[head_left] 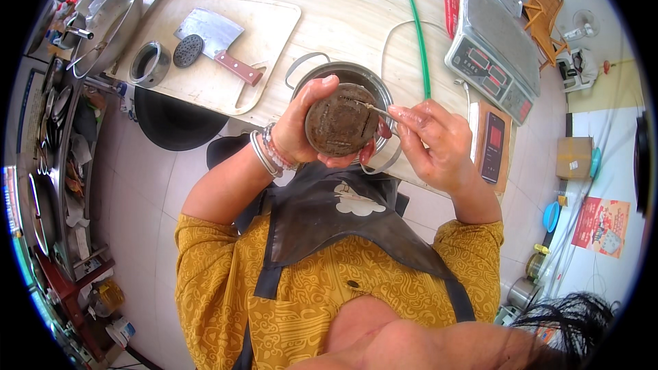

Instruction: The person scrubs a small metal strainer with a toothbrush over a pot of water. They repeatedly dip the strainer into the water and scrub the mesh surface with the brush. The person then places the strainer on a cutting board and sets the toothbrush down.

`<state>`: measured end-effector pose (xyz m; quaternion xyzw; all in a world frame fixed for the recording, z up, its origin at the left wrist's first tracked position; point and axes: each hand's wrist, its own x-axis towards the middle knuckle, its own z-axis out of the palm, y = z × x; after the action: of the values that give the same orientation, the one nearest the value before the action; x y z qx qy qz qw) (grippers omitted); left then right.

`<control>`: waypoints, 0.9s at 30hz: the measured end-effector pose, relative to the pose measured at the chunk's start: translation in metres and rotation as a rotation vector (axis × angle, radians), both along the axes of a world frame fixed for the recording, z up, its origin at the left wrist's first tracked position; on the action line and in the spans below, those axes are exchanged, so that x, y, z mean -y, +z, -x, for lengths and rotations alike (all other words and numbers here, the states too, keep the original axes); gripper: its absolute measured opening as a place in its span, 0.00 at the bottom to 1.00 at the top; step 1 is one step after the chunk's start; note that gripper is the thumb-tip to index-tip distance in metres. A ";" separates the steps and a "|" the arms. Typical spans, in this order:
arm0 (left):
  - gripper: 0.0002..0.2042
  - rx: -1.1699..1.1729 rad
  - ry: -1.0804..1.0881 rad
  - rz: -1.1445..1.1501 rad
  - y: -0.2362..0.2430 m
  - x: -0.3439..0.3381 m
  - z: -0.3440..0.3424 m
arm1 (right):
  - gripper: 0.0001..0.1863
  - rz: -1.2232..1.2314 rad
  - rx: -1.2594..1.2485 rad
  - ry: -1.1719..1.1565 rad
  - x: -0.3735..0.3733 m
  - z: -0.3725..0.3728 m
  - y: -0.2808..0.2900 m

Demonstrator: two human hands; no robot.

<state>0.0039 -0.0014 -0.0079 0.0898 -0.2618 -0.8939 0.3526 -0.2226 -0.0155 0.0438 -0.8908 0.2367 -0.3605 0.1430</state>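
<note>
I am holding a round, brown-crusted disc in the left hand, its fingers grasping the edge from below and its thumb pressing along the upper rim. The disc is sitting above a two-handled metal pot, covering part of its mouth from my view. With the right hand I am pinching a thin, pick-like tool, its tip meeting the disc's face.

The pot is standing near the edge of the pale tabletop. To the left, a cleaver is lying on a cutting board, a dark perforated plate resting by its blade and a short metal cylinder standing just beside that. To the right, a green-handled fly swatter is lying near a digital scale, while a phone is resting close to the tabletop's edge.
</note>
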 end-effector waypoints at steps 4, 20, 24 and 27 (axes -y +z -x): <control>0.37 0.020 0.050 0.052 -0.002 -0.001 0.003 | 0.17 0.032 -0.037 -0.009 -0.003 0.000 0.005; 0.39 1.166 0.919 1.103 0.015 -0.010 0.014 | 0.17 -0.081 0.068 0.023 -0.005 0.007 -0.004; 0.40 1.225 0.921 1.184 0.014 -0.008 0.015 | 0.14 -0.279 0.126 0.036 0.001 0.015 -0.011; 0.40 1.177 0.861 1.216 0.017 -0.008 0.015 | 0.13 -0.377 0.166 0.089 0.006 0.018 -0.016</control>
<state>-0.0110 0.0063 0.0092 0.4157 -0.7624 -0.2089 0.4497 -0.2408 -0.0217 0.0282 -0.8252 0.2479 -0.3753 0.3417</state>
